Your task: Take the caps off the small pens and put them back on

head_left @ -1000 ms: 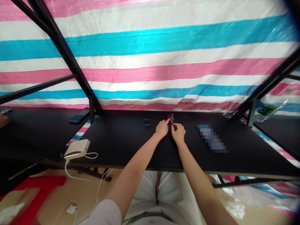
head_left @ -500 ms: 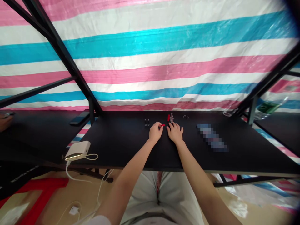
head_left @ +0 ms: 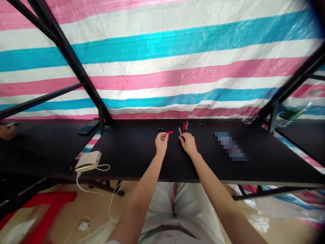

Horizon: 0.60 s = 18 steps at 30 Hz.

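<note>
On the far left of the black, flat tabletop (head_left: 132, 152), a white, boxy device (head_left: 90, 159) with a pale cable sits near the front edge. Further along stand two small, dark, cylinder-like pieces (head_left: 160, 129), now partly hidden behind the person's left hand (head_left: 161, 144), which has shifted left over the last half second. Its fingertips pinch a slim red stick (head_left: 170, 132), pointing right. To the right of that, a slim, greyish, see-through tube (head_left: 180, 130) rises tilted from the right hand (head_left: 188, 143); those fingers, spread on the surface a moment ago, are now closed on its lower end. Just behind, a short red piece (head_left: 183, 125) lies beside a little cluster of clear pieces (head_left: 187, 125), and several tiny, shiny bits (head_left: 202, 125) lie farther right, apart from both hands.
</note>
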Available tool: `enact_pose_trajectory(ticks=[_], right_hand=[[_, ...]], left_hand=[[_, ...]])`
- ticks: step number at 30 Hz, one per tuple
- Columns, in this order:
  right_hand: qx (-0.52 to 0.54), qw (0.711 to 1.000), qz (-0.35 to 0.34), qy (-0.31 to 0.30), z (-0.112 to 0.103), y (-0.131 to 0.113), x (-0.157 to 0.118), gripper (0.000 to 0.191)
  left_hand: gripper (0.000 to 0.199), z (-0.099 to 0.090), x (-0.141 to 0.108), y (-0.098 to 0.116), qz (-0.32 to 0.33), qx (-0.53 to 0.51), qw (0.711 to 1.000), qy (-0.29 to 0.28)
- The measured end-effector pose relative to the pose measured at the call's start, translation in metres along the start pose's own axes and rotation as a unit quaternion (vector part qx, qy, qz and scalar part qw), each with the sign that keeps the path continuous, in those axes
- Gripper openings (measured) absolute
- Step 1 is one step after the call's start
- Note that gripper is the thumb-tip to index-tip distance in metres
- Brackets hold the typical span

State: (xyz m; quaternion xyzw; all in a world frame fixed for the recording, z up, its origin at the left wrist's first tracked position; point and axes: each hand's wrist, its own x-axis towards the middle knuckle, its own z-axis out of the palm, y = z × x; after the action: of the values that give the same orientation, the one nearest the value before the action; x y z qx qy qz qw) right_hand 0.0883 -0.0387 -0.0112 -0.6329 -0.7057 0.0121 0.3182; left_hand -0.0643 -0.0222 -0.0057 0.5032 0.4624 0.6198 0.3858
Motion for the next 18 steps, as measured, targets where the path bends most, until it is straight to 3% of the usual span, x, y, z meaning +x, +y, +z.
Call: enact_pose_trajectory(ticks=[6,18], right_hand=[[0.056,0.997,-0.045,0.011,-0.003,-0.012,-0.002,0.021],[0.059,0.997,-0.048,-0.011,-0.003,-0.016,-0.003,0.027]], left_hand=[[0.024,-0.001,-0.002,0.001,0.005,-0.019,1.0,-0.004],[0.027,-0.002,-0.006,0.004,0.046,0.013,0.999,0.001]])
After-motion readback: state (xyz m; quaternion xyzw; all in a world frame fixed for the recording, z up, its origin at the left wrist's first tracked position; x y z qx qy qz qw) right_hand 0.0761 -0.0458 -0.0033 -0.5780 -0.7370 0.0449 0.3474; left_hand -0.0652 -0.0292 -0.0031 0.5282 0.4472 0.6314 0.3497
